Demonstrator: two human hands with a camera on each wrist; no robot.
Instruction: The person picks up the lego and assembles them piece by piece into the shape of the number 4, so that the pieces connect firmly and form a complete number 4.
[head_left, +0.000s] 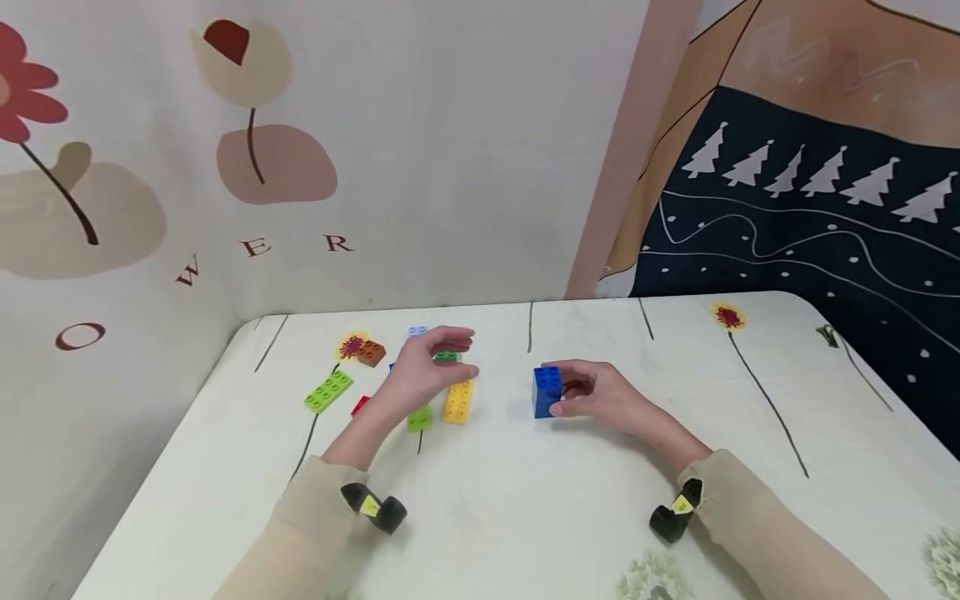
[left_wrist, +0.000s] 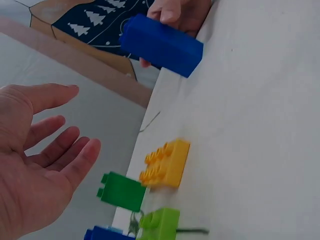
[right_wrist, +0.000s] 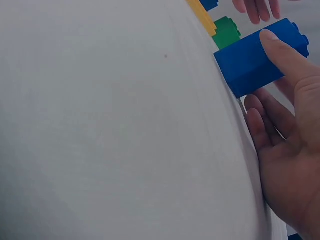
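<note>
My right hand (head_left: 606,398) pinches a tall blue building brick (head_left: 547,392) between thumb and fingers. The brick stands upright on the table, studs up, and in the right wrist view the thumb lies along its side. To the left, my left hand (head_left: 422,373) is held over a group of bricks, thumb and fingers spread apart with nothing between them. Near and below it are a yellow brick (head_left: 458,406), a green brick (left_wrist: 122,191) and a lime brick (head_left: 420,419). Another blue brick (left_wrist: 107,233) is mostly hidden behind the left hand in the head view.
Farther left lie a long lime brick (head_left: 328,392), a brown brick (head_left: 371,353) and a red brick (head_left: 361,405) partly covered by the left forearm. A light blue brick (head_left: 417,331) sits behind the left hand. The white table (head_left: 487,517) meets a printed curtain (head_left: 450,167) at the back.
</note>
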